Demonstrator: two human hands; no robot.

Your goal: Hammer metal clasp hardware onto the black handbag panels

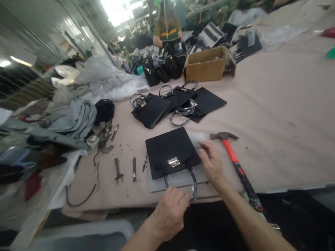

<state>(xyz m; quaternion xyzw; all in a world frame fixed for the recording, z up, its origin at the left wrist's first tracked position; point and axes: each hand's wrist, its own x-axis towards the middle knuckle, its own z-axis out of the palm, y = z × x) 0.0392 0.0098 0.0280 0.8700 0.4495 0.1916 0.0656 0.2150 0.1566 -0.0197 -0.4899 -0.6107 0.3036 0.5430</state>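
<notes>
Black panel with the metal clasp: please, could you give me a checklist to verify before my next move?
1. Panel lying on the grey board: ok.
2. Clasp facing up: ok.
3. Clasp fastened: cannot tell.
4. Left hand at the handles: ok.
5. Right hand touching the panel: cannot tell, it is close to the edge.
6. Table free of small bits: not ok, dark specks lie left of the panel.

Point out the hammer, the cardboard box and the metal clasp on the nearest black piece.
Hammer [230, 150]: head camera view, red part of its handle.
Cardboard box [205, 71]: head camera view, its near wall.
Metal clasp [173, 162]: head camera view, its middle.
</notes>
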